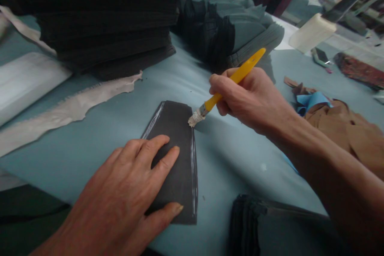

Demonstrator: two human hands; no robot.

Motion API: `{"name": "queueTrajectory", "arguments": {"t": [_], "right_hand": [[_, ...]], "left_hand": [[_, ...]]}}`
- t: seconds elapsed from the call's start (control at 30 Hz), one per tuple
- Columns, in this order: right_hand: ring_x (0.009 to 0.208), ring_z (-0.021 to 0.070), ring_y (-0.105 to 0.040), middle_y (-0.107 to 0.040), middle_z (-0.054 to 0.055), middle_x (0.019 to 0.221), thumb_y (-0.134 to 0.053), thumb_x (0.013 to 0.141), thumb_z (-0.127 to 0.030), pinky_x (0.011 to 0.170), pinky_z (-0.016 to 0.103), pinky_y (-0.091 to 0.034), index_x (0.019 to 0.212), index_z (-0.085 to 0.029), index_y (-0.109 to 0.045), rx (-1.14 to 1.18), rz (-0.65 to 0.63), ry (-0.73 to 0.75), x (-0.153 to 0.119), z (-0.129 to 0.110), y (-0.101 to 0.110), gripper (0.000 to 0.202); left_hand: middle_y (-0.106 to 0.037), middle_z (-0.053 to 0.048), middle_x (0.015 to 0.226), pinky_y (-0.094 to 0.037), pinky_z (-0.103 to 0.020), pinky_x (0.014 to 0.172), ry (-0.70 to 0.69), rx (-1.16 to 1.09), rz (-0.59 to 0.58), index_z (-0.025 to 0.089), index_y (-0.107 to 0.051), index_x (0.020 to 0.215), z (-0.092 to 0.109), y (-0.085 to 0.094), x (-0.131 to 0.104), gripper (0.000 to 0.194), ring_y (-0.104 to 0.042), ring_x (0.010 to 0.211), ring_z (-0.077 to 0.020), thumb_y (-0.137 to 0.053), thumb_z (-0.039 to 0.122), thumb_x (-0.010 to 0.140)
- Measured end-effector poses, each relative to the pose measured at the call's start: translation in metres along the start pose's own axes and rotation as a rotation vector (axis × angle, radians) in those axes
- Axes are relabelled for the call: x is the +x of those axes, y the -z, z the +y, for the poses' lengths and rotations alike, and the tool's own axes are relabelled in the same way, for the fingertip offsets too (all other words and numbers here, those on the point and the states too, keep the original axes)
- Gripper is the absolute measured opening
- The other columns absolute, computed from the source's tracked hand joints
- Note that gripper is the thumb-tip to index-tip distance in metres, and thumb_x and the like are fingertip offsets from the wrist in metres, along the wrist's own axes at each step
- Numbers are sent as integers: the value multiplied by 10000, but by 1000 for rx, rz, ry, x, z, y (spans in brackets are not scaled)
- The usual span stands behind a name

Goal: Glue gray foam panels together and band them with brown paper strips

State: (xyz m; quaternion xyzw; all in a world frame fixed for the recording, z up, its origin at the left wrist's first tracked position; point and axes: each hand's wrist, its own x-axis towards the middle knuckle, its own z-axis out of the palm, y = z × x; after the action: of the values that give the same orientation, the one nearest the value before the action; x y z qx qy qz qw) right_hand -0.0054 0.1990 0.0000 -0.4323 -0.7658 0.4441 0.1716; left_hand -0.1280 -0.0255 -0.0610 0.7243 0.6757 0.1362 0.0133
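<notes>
A dark grey, tapered flat piece (177,140) lies on the blue-grey table, with white streaks along its left and right edges. Spread flat across its left and lower part is my left hand (135,180), fingers apart. My right hand (243,96) grips a paintbrush (237,76) with a yellow handle. The brush's bristles, coated in whitish stuff, touch the piece near its upper right edge. Part of the piece's left side is hidden under my left hand.
Tall stacks of black pieces (114,20) stand at the back left, with darker grey bundles (252,36) beside them. A ragged pale strip (72,108) lies at left. Brown scraps (339,124) are at right; a dark stack (279,224) sits at the front. A white-headed mallet (313,32) lies back right.
</notes>
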Motion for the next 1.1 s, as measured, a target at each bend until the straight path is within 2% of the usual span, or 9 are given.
{"name": "queueTrajectory", "arguments": {"t": [0.2, 0.57, 0.83, 1.1], "right_hand": [[364, 58, -330, -469, -55, 407, -600, 955, -134, 411, 234, -301, 504, -191, -563, -53, 26, 53, 5, 2, 0, 456], [385, 71, -353, -495, -41, 427, -615, 938, -141, 422, 231, -348, 535, -203, -575, -21, 46, 79, 14, -1, 0, 409], [432, 96, -424, -544, -21, 475, -638, 936, -161, 456, 247, -378, 601, -207, -609, -5, 85, 94, 17, 0, -2, 340], [429, 82, -400, -534, -45, 478, -629, 982, -182, 463, 248, -357, 596, -213, -583, -75, 121, 93, 14, -6, -6, 390]], "left_hand": [[-624, -190, 1413, -580, -633, 896, -3, -12, -1, 202, -566, 1377, 0, -1, 0, 684, -603, 1170, -407, -740, 234, 717], [-628, -193, 1430, -586, -635, 880, 6, -24, -28, 206, -558, 1395, 1, 1, -2, 614, -621, 1185, -412, -668, 250, 793], [-629, -213, 1436, -600, -670, 847, -2, -28, -21, 189, -565, 1404, 1, 1, 0, 632, -629, 1170, -430, -686, 232, 785], [-657, -240, 1396, -624, -677, 818, -7, -21, 1, 157, -608, 1362, 2, 2, 2, 625, -659, 1130, -435, -724, 228, 752]]}}
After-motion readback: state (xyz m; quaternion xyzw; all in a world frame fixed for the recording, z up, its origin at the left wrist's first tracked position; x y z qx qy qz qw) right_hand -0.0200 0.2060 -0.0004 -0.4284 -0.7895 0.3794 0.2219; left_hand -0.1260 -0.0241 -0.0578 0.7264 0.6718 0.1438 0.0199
